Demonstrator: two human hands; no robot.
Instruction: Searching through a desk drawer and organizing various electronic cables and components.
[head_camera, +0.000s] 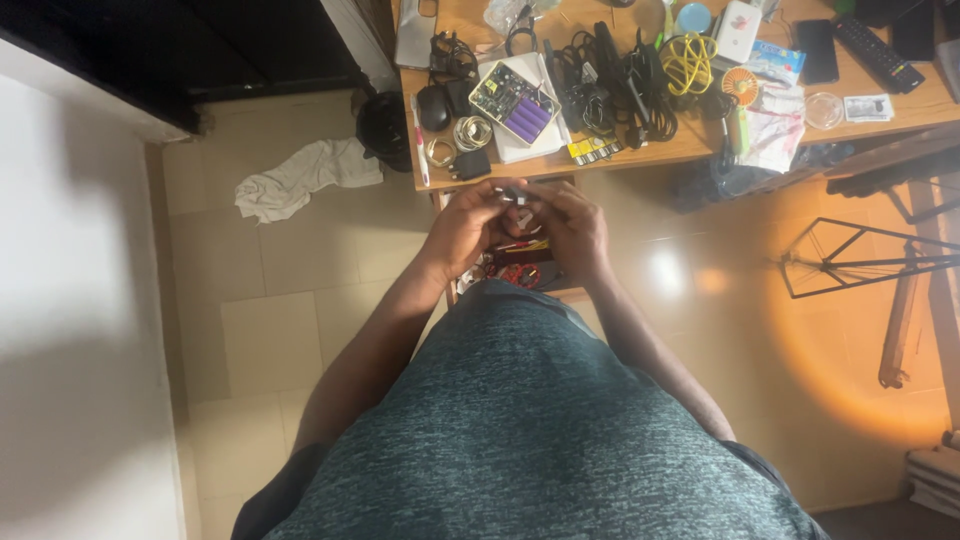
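- A small white and grey part (520, 212) sits between both hands, held in the air just off the near edge of the wooden desk (690, 140), above an open drawer of red and black bits (515, 272). It is too small to tell its kind.
- The left hand (468, 225) curls its fingers around the part from one side; the right hand (570, 228) pinches it from the other, fingertips meeting the left hand's.
- Near the desk's near edge lies an open case with purple cells (515, 100) on a white tray, with a black mouse (433, 106), a coiled white cable (471, 132) and a black plug (470, 163) just beside it.
- Toward the middle of the desk lies a tangle of black cables (605, 85), next to a yellow coiled cable (688, 62).
- Toward the right end rest a black remote (878, 52), a dark phone (818, 50) and a clear round dish (823, 110).
- The floor is pale tile (270, 330); a crumpled white cloth (295, 180) lies on it off the desk's left corner.
- A black wire frame (850, 258) stands on the floor to the right, in an orange glow.
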